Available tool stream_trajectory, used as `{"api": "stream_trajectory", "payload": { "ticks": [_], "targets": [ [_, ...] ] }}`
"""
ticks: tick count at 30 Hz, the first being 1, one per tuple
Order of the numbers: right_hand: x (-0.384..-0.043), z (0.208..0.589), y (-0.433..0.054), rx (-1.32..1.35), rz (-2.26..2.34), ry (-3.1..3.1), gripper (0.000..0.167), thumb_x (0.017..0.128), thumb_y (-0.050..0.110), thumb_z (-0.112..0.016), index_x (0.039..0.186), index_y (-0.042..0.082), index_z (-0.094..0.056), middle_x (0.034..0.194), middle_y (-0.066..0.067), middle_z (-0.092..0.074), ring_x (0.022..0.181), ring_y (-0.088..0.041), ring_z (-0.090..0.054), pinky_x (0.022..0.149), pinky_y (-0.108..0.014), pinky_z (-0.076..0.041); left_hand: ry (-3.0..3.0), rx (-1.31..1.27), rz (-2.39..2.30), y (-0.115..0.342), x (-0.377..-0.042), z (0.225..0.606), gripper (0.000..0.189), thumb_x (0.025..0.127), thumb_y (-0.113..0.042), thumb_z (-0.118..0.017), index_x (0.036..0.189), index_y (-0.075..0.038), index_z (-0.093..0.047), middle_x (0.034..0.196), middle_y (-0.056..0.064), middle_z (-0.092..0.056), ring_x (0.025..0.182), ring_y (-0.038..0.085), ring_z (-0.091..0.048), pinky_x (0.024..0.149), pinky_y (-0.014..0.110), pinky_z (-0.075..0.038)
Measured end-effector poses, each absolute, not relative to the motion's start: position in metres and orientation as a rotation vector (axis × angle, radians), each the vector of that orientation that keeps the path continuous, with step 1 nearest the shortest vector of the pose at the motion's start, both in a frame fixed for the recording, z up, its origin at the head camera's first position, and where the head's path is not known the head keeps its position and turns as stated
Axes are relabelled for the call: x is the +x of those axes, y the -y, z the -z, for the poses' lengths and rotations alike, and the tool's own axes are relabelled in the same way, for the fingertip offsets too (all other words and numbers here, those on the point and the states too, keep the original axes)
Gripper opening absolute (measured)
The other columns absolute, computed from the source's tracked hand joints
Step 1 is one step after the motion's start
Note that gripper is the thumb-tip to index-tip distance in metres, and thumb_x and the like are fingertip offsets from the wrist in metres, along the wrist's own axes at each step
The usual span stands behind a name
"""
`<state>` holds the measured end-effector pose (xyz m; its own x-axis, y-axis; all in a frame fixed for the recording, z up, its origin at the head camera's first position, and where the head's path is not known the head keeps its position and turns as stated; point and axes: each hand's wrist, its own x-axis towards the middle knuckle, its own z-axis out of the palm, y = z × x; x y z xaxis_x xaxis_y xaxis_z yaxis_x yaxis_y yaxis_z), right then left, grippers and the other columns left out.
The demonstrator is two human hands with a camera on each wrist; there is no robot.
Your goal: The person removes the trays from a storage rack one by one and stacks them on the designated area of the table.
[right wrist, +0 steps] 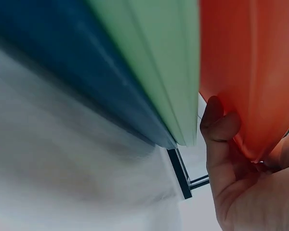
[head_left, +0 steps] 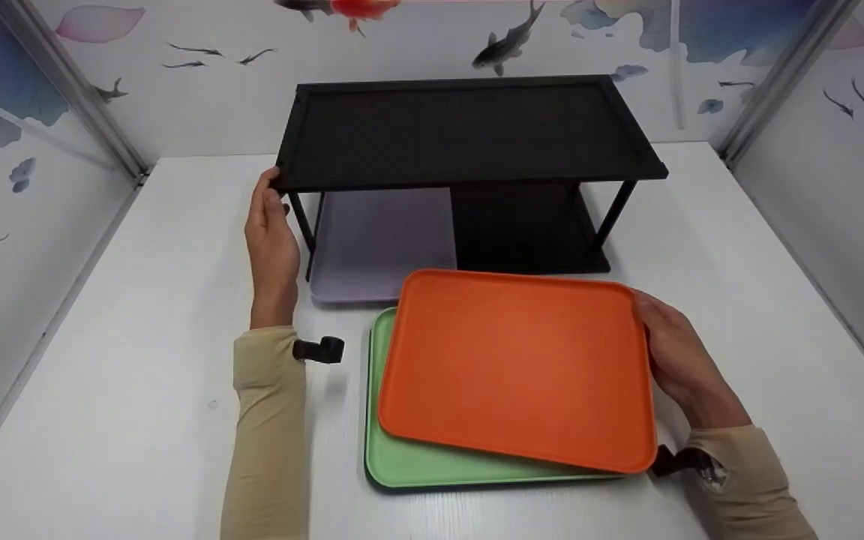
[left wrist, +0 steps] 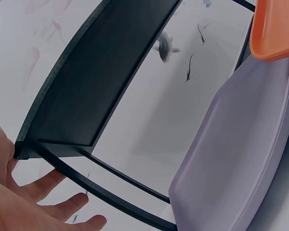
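Observation:
My right hand [head_left: 676,349] grips the right edge of an orange tray [head_left: 518,367], fingers curled under its rim in the right wrist view [right wrist: 245,159]. The orange tray is tilted, above a light green tray [head_left: 432,465]. Under the green one lies a dark blue tray [right wrist: 82,62]. My left hand [head_left: 274,244] is at the front left corner of a black two-tier rack [head_left: 469,135]. Its thumb and index finger pinch that corner; the other fingers spread beside the post. A pale purple tray [head_left: 383,244] lies on the left of the rack's lower tier, its front overhanging.
The rack's black lower tier [head_left: 526,232] shows to the right of the purple tray. Everything stands on a white table [head_left: 139,397]. White panels with painted fish [head_left: 507,45] enclose the table's back and sides.

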<state>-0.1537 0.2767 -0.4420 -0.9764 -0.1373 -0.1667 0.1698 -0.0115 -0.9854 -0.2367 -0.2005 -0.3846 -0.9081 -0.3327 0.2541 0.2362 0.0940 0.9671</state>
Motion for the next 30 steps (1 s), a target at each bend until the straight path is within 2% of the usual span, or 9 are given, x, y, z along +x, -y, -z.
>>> {"api": "stream_trajectory", "payload": {
  "ticks": [6, 12, 14, 18, 22, 30],
  "targets": [
    [-0.1542, 0.4415, -0.2759, 0.103, 2.052, -2.062, 0.064, 0.11, 0.043, -0.042, 0.157, 0.0, -0.031, 0.123, 0.006, -0.059, 0.108, -0.006, -0.059, 0.091, -0.02, -0.053, 1.971, 0.09, 1.865, 0.2008, -0.2375, 0.3855, 0.048, 0.113, -0.035, -0.033, 0.158, -0.019, -0.039, 0.163, -0.005, -0.037, 0.15, 0.004, -0.029, 0.121, 0.019, -0.025],
    [-0.1551, 0.4379, -0.2758, 0.194, 1.971, -2.127, 0.051, 0.108, 0.039, -0.052, 0.143, 0.005, -0.041, 0.107, 0.003, -0.06, 0.093, -0.009, -0.061, 0.08, -0.024, -0.055, 1.967, 0.091, 1.867, 0.2016, -0.2392, 0.3873, 0.048, 0.113, -0.032, -0.032, 0.158, -0.018, -0.038, 0.164, -0.004, -0.036, 0.151, 0.005, -0.028, 0.12, 0.019, -0.024],
    [-0.1553, 0.4372, -0.277, 0.184, 1.925, -2.175, 0.05, 0.108, 0.036, -0.054, 0.145, 0.005, -0.041, 0.105, 0.004, -0.064, 0.094, -0.01, -0.062, 0.08, -0.026, -0.056, 1.96, 0.092, 1.871, 0.2021, -0.2404, 0.3876, 0.047, 0.114, -0.031, -0.031, 0.158, -0.016, -0.038, 0.164, -0.003, -0.036, 0.151, 0.006, -0.028, 0.12, 0.019, -0.025],
    [-0.1551, 0.4369, -0.2796, 0.143, 1.839, -2.278, 0.058, 0.107, 0.036, -0.055, 0.152, 0.003, -0.04, 0.114, 0.009, -0.064, 0.102, -0.009, -0.062, 0.083, -0.026, -0.057, 1.953, 0.094, 1.879, 0.2026, -0.2418, 0.3871, 0.047, 0.114, -0.028, -0.031, 0.158, -0.014, -0.038, 0.164, 0.0, -0.036, 0.151, 0.007, -0.029, 0.12, 0.019, -0.025],
    [-0.1549, 0.4378, -0.2801, 0.126, 1.779, -2.351, 0.063, 0.106, 0.04, -0.055, 0.156, 0.006, -0.039, 0.122, 0.009, -0.06, 0.104, -0.008, -0.061, 0.083, -0.025, -0.058, 1.954, 0.092, 1.88, 0.2027, -0.2412, 0.3866, 0.048, 0.114, -0.03, -0.031, 0.158, -0.015, -0.038, 0.164, -0.001, -0.036, 0.151, 0.007, -0.029, 0.12, 0.02, -0.025],
    [-0.1539, 0.4397, -0.2785, 0.086, 1.71, -2.383, 0.063, 0.107, 0.04, -0.053, 0.159, 0.009, -0.036, 0.151, -0.016, -0.047, 0.104, -0.005, -0.062, 0.085, -0.026, -0.058, 1.951, 0.08, 1.87, 0.203, -0.2421, 0.3892, 0.047, 0.113, -0.032, -0.032, 0.158, -0.017, -0.04, 0.164, -0.003, -0.037, 0.151, 0.008, -0.03, 0.121, 0.021, -0.026]
  ]
}}
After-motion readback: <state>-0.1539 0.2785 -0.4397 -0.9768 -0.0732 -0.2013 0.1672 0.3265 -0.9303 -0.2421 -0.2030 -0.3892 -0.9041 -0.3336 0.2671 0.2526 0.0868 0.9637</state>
